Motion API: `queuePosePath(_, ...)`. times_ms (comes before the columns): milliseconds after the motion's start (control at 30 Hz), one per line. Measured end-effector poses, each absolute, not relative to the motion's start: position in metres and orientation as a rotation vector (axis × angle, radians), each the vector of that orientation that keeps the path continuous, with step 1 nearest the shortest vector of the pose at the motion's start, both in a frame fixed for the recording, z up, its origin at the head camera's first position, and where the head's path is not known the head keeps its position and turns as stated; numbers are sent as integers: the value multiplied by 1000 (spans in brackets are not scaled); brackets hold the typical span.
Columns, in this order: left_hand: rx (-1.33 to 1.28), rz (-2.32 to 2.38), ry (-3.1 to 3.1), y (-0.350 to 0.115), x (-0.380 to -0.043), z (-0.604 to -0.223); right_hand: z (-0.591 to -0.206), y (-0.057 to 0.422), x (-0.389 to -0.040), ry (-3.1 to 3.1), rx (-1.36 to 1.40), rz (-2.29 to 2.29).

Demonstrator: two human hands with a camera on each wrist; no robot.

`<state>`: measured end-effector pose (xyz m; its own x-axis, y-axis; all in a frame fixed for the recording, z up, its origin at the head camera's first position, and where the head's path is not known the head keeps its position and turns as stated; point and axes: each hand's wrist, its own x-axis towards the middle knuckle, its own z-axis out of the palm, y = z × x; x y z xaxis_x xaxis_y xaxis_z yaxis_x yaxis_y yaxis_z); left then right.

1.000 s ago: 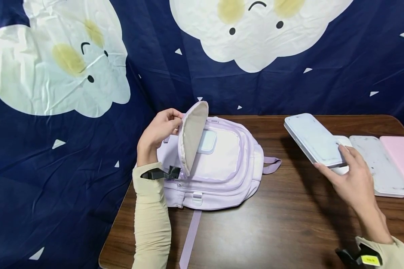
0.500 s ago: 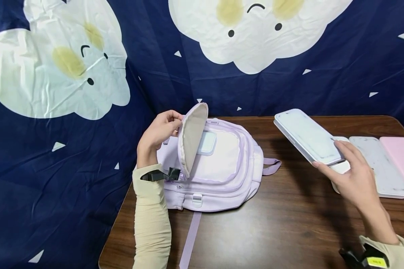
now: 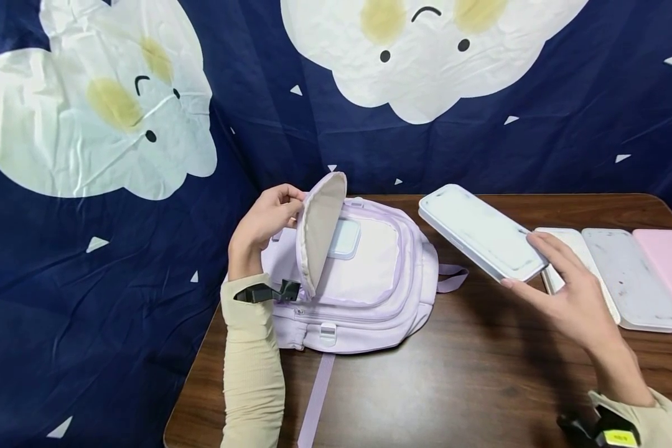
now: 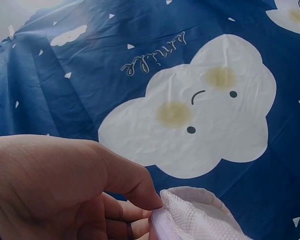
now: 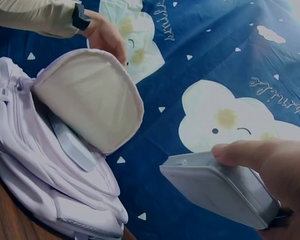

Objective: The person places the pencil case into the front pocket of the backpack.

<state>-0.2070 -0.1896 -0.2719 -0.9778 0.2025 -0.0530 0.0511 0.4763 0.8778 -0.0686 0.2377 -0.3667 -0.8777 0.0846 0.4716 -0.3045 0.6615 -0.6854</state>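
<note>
A pale lilac backpack [image 3: 364, 330] lies on the table with the flap [image 3: 326, 224] of its front pocket raised. My left hand [image 3: 266, 218] pinches the flap's edge between thumb and fingers, as the left wrist view also shows. Inside the pocket sits a light blue case [image 3: 345, 239], its lower part hidden behind the flap. To the right of the backpack, my right hand [image 3: 571, 298] grips a pale grey-white pencil case [image 3: 481, 230] by its near end, held tilted above the table. In the right wrist view the thumb lies along this case [image 5: 210, 190].
At the right of the table [image 3: 425, 398] lie a white case [image 3: 585, 261], a grey case [image 3: 633, 280] and a pink case [image 3: 669, 261], side by side. A lilac strap [image 3: 317, 398] trails toward the front. Behind hangs a navy cloth [image 3: 437, 149] with clouds.
My right hand has carried the pencil case leftward toward the backpack, uncovering more of the white case. My left hand and the raised flap have stayed in place.
</note>
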Motion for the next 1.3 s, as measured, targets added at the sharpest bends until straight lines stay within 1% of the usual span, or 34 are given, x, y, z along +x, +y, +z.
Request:
queuePosePath(167, 227, 1517, 2574, -190, -207, -273, -364, 233, -67, -2443, 207, 1126)
queuePosePath(500, 254, 1520, 2589, -189, -205, -271, -368, 221, -70, -2445, 373, 1149)
queuePosePath(933, 241, 1541, 2561, -186, -207, -271, -380, 202, -73, -2541, 421, 1156)
queuePosePath(1300, 232, 1527, 2570, -189, -205, -274, -390, 186, -77, -2600, 558, 1098)
